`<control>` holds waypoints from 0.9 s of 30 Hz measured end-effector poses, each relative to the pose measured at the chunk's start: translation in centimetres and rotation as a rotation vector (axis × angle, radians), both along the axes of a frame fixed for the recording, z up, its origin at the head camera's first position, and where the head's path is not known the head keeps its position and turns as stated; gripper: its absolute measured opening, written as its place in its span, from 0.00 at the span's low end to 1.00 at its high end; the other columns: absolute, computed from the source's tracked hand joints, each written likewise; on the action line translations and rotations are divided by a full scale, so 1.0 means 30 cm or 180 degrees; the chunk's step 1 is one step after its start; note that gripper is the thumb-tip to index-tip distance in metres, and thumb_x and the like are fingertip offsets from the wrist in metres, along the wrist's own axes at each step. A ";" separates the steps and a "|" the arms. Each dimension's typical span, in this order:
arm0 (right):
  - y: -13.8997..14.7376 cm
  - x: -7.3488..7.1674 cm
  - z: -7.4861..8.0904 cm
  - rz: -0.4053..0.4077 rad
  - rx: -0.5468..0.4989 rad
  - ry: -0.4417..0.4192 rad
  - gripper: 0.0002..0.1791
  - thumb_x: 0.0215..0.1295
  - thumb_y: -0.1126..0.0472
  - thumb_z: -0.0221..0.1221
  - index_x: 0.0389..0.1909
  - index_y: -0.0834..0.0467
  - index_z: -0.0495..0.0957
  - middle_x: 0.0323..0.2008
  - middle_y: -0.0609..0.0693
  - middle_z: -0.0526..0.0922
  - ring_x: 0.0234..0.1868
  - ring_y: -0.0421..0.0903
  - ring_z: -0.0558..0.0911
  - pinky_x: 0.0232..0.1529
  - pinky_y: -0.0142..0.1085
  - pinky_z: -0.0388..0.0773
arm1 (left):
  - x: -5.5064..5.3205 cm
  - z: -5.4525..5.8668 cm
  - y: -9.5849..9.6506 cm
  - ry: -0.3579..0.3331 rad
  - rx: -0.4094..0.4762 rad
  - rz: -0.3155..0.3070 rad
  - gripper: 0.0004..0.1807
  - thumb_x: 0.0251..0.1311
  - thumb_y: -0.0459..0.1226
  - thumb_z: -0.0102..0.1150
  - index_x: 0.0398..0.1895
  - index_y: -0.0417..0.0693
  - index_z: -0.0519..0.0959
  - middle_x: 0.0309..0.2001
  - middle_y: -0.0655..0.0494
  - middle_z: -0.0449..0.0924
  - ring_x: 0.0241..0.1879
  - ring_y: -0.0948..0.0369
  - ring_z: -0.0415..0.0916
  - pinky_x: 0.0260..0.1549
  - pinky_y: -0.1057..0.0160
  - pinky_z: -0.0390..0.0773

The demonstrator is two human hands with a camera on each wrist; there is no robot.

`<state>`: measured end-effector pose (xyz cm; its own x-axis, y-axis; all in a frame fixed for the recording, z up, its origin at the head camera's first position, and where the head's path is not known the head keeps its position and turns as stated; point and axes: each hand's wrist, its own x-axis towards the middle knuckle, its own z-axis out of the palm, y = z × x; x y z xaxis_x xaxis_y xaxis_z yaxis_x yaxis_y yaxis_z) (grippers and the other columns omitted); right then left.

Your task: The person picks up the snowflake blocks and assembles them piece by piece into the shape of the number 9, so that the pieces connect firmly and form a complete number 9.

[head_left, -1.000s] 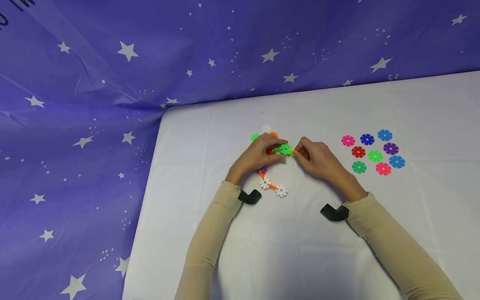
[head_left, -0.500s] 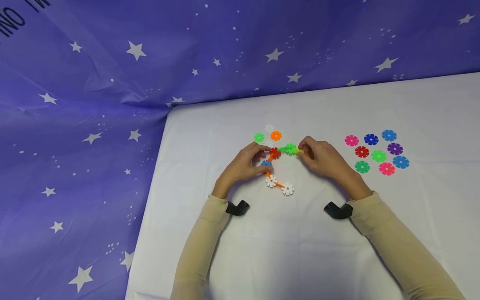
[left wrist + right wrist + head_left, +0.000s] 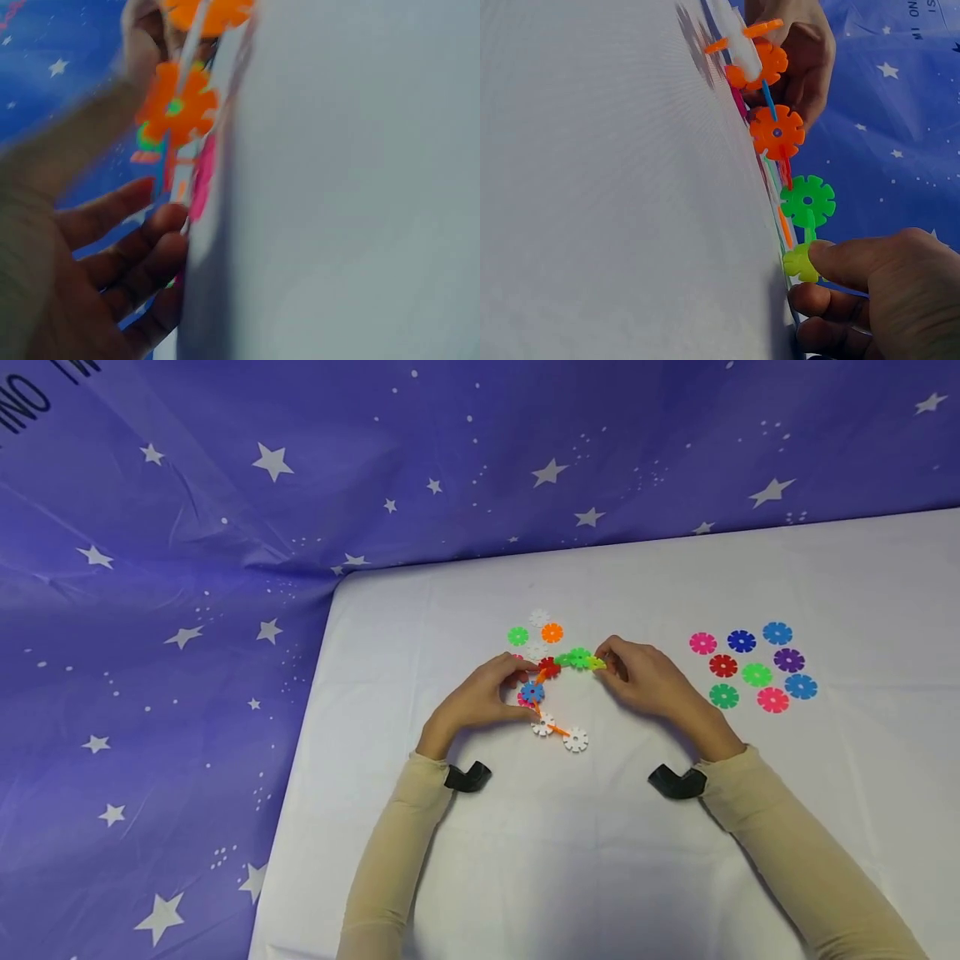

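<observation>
A curved chain of notched plastic discs joined slot to slot lies before me: white discs [image 3: 576, 740] at the near end, then a blue disc [image 3: 532, 692], a red disc [image 3: 550, 667] and a green disc [image 3: 808, 200], with orange ones [image 3: 778, 133] set crosswise between. My right hand [image 3: 641, 672] pinches the yellow-green disc [image 3: 800, 264] at the far end between thumb and forefinger. My left hand [image 3: 480, 693] is spread around the blue disc, fingers loosely bent; in the left wrist view its fingertips [image 3: 174, 219] grip nothing.
Loose discs, among them a green disc [image 3: 518, 636] and an orange disc [image 3: 552, 632], lie beyond the chain. A group of several coloured discs [image 3: 757, 674] lies at the right on the white tablecloth [image 3: 570, 877]. A purple starry cloth [image 3: 450, 460] hangs behind.
My left hand has drawn back to the left and nearer from the chain's green part to around the blue disc, uncovering more discs. My right hand keeps its pinch on the yellow-green disc.
</observation>
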<state>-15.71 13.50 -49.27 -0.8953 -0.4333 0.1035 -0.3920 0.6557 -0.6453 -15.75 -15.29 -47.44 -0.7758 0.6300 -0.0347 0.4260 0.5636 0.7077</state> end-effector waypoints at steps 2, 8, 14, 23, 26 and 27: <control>0.001 0.000 -0.001 -0.0009 -0.0008 0.0019 0.09 0.65 0.65 0.61 0.44 0.62 0.76 0.27 0.51 0.77 0.26 0.44 0.70 0.30 0.38 0.68 | 0.000 -0.003 0.009 0.0081 -0.0072 -0.0067 0.37 0.46 0.47 0.78 0.60 0.46 0.75 0.46 0.55 0.76 0.44 0.60 0.72 0.50 0.64 0.72; 0.006 -0.005 0.000 -0.0089 0.0039 0.0006 0.07 0.64 0.67 0.59 0.42 0.63 0.76 0.26 0.52 0.78 0.26 0.46 0.71 0.30 0.38 0.69 | 0.001 -0.003 -0.015 0.0046 -0.0110 0.0054 0.35 0.43 0.46 0.80 0.56 0.45 0.77 0.46 0.55 0.76 0.44 0.60 0.70 0.49 0.64 0.72; 0.017 -0.004 0.006 -0.0262 0.0145 -0.0116 0.09 0.63 0.67 0.57 0.44 0.64 0.75 0.27 0.53 0.77 0.27 0.48 0.72 0.31 0.39 0.69 | -0.005 -0.023 -0.013 0.0230 -0.0223 0.0025 0.24 0.44 0.45 0.79 0.44 0.47 0.81 0.43 0.55 0.77 0.43 0.61 0.71 0.50 0.62 0.71; 0.022 -0.004 0.015 -0.0168 0.0133 -0.0077 0.09 0.64 0.67 0.58 0.44 0.64 0.75 0.26 0.52 0.77 0.26 0.46 0.71 0.30 0.38 0.68 | -0.014 0.008 -0.035 0.0241 -0.0588 0.0179 0.16 0.49 0.44 0.75 0.37 0.46 0.82 0.39 0.56 0.75 0.38 0.61 0.70 0.44 0.63 0.73; 0.019 -0.005 0.016 -0.0107 0.0136 -0.0068 0.09 0.64 0.66 0.58 0.44 0.64 0.75 0.26 0.52 0.77 0.26 0.46 0.71 0.30 0.38 0.68 | -0.019 0.015 -0.059 0.0311 -0.0625 0.0304 0.15 0.49 0.42 0.75 0.36 0.45 0.82 0.38 0.55 0.76 0.36 0.60 0.70 0.41 0.63 0.73; 0.018 -0.005 0.017 -0.0100 0.0143 -0.0064 0.09 0.64 0.66 0.58 0.44 0.64 0.75 0.26 0.52 0.77 0.26 0.46 0.71 0.30 0.38 0.68 | -0.021 0.015 -0.065 0.0341 -0.0625 0.0315 0.15 0.49 0.42 0.75 0.37 0.45 0.82 0.38 0.55 0.76 0.36 0.60 0.71 0.41 0.63 0.73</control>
